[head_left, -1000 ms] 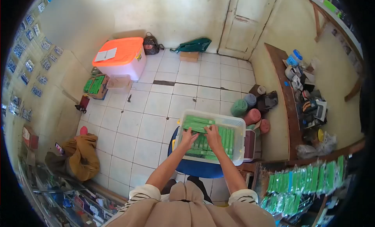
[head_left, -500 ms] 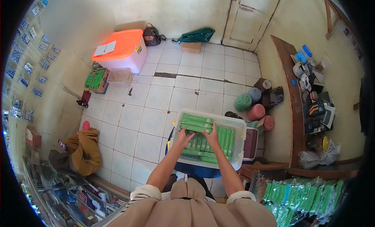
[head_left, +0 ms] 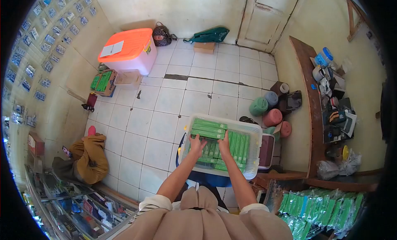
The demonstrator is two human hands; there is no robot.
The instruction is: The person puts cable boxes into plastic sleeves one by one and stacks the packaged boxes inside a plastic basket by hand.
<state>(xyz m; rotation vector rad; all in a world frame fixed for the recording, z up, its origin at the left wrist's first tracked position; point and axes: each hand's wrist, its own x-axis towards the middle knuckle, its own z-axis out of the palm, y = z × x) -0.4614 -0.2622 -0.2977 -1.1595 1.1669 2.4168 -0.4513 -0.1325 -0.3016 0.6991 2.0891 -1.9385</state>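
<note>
A long green box (head_left: 208, 134) lies crosswise between my hands over a translucent plastic bin (head_left: 254, 157). My left hand (head_left: 197, 146) grips its left end, and the fingers of my right hand (head_left: 224, 145) close on its right end. Other long green boxes (head_left: 237, 148) fill the bin, some standing in rows on the right, some lying crosswise at the far and near sides. The bin rests on something round and blue (head_left: 206, 180). My palms hide part of the boxes beneath.
A person's legs in brown trousers (head_left: 91, 157) show at left, with a phone (head_left: 66, 151). Yarn-like rolls (head_left: 273, 117) stand right of the bin. A cluttered wooden bench (head_left: 308, 116) lines the right wall. Plastic-wrapped green packs (head_left: 318, 207) lie at lower right. An orange-lidded tub (head_left: 128, 43) stands far left.
Both hands stay at the ends of the same green box, which has barely moved. The view has shifted slightly, and a blurred patch at upper left is gone.
</note>
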